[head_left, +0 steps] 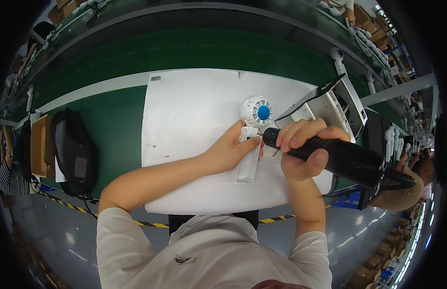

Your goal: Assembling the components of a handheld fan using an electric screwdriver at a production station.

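A white plastic device, with a round vented head [256, 111] bearing a blue disc and a long hollow handle [246, 167], lies on the white sheet [185, 111]. My left hand [231, 149] grips it just below the head, thumb across the handle. In my right hand [305, 144] is a black electric screwdriver [346, 156], held nearly level, its cord running off at the far end. Its tip points left and meets the device near the neck, beside my left thumb. Whether a screw sits at the tip is too small to tell.
An angled metal box [324, 107] with dark edges stands right of the device. At the left are a black mesh-panelled bag [74, 149] and an open cardboard box [42, 147] on the green bench [118, 130]. Another person [401, 190] sits at the right.
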Tool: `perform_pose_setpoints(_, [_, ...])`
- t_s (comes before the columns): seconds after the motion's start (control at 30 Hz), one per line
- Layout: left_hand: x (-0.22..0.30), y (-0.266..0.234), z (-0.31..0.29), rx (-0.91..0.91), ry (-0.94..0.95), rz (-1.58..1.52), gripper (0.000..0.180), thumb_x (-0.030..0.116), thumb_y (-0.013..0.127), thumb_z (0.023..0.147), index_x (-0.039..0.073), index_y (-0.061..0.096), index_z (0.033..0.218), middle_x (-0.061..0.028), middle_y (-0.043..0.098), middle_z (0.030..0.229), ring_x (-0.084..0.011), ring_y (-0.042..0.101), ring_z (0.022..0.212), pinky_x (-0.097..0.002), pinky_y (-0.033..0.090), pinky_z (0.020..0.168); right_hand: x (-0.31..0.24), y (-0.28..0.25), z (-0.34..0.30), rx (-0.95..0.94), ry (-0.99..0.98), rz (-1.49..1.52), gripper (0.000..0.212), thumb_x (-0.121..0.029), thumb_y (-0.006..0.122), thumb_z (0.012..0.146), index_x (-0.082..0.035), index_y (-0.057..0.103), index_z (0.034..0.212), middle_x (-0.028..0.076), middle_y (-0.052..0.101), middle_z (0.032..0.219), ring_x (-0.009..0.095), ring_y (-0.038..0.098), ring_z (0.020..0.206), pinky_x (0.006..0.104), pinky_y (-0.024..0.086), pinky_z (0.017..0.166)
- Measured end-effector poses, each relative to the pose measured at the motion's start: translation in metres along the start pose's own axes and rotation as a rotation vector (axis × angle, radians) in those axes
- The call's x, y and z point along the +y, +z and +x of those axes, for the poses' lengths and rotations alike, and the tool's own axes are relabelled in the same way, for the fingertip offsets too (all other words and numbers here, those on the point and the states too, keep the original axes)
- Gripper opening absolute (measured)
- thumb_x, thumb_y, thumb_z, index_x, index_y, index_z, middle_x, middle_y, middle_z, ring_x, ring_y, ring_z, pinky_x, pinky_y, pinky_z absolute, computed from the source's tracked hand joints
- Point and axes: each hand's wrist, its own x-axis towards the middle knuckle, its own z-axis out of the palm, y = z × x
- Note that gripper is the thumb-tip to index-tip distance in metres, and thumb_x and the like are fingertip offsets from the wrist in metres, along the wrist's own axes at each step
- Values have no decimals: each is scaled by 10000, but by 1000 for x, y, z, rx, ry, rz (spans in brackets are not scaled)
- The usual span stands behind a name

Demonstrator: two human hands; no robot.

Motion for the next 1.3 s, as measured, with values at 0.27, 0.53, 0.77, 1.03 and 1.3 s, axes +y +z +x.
perform_pose_setpoints(0.27, [-1, -3, 0, -40, -17, -67, 319, 125, 482, 965, 32, 385, 1254, -90, 617, 1012, -143, 624, 848, -264, 514, 755, -32, -20, 29, 98, 97, 156, 211, -255, 462, 954, -71, 438, 1054, 77, 474, 644, 155, 447, 424, 277, 415, 389])
perform_pose_setpoints(0.53, [-9, -3, 3, -54, -17, 28, 341, 141, 488, 962, 39, 379, 1268, -98, 605, 1062, -156, 623, 880, -282, 511, 777, -51, -15, 39, 349, 80, -747, 242, -276, 439, 949, -54, 452, 1045, 77, 471, 648, 157, 444, 415, 271, 409, 385])
perform_pose_setpoints(0.77, [-3, 3, 0, -35, 27, 81, 363, 136, 488, 960, 34, 363, 1286, -97, 604, 1059, -153, 616, 897, -269, 501, 779, -56, -13, 20, -18, 2, -20, 311, -354, 479, 944, -83, 428, 1087, 72, 479, 667, 157, 466, 442, 278, 433, 412])
perform_pose_setpoints(1.03, [-2, 1, -1, -75, 45, 49, 388, 123, 489, 955, 23, 345, 1302, -113, 601, 1061, -153, 607, 900, -264, 493, 758, -38, 8, 6, -50, -18, -99, 372, -418, 523, 939, -107, 409, 1109, 68, 486, 685, 155, 487, 481, 298, 453, 434])
perform_pose_setpoints(1.3, [-10, 1, -2, -39, 112, 207, 383, 131, 490, 956, -2, 345, 1285, -128, 598, 1034, -171, 603, 874, -279, 488, 751, -21, 10, 5, -64, -3, -21, 351, -390, 532, 943, -109, 391, 1100, 68, 485, 688, 145, 478, 475, 283, 447, 430])
